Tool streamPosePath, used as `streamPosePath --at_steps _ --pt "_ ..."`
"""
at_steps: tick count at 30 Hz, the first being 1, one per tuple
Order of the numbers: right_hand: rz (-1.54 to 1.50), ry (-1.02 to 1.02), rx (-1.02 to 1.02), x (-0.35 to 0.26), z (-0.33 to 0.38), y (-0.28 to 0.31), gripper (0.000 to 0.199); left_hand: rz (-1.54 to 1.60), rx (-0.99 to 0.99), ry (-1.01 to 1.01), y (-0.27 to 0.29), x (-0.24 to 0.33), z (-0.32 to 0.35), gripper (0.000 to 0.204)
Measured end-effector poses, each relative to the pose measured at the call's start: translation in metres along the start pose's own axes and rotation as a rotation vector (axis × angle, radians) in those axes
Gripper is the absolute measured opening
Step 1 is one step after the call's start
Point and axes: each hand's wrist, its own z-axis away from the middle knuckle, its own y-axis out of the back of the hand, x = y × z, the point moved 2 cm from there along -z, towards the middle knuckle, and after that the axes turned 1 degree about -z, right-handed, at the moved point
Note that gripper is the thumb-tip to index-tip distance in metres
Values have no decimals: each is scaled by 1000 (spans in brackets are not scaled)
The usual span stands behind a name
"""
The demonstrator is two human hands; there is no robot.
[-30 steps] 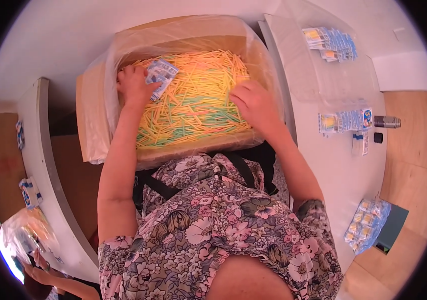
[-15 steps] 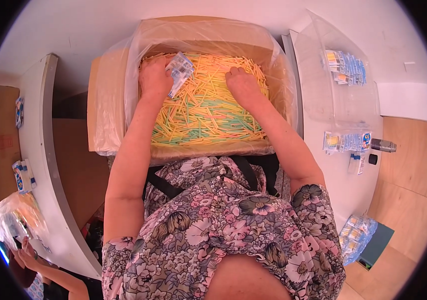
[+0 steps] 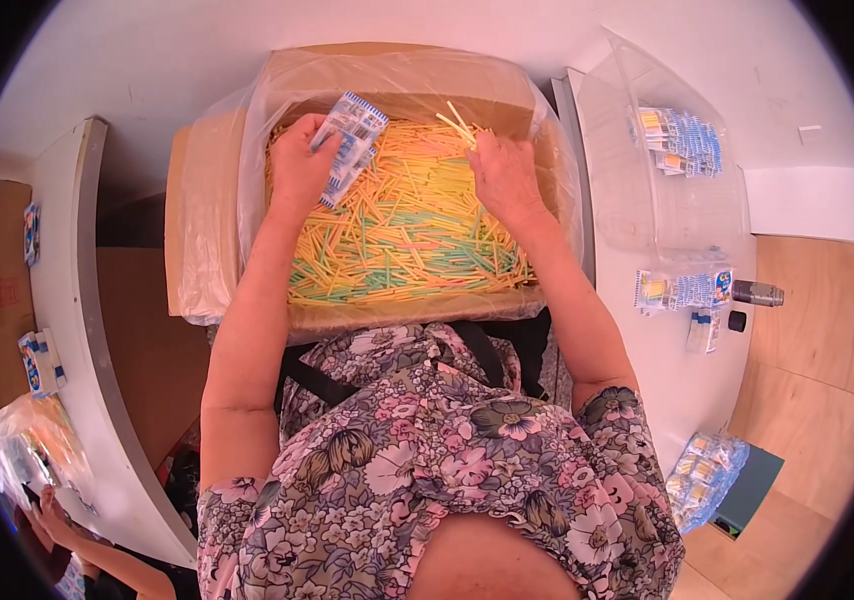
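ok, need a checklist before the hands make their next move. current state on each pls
1. Left hand has a grip on the blue-and-clear packaging: ok, pinched at its left side.
2. Right hand holds the yellow sticks: ok, their ends poke out past the fingers.
3. Number of sticks in the right hand: cannot tell, fingers cover part.
4. Packaging mouth open: cannot tell, too small to see.
5. Hands apart: ok, with loose sticks visible between them.
6. Cardboard box open on top: ok, plastic liner draped over its left side.
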Motion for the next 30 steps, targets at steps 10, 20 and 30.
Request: streamPosePath --at_steps 10,20,30 --pt "-1556 -880 -370 -1 -18 -48 15 122 -107 49 -3 14 4 10" --pt "-1664 -990 -385 13 -41 -73 12 108 -135 39 -5 8 2 11" --pt "-1903 -899 -19 -12 -13 -70 9 170 -187 51 -7 14 3 9"
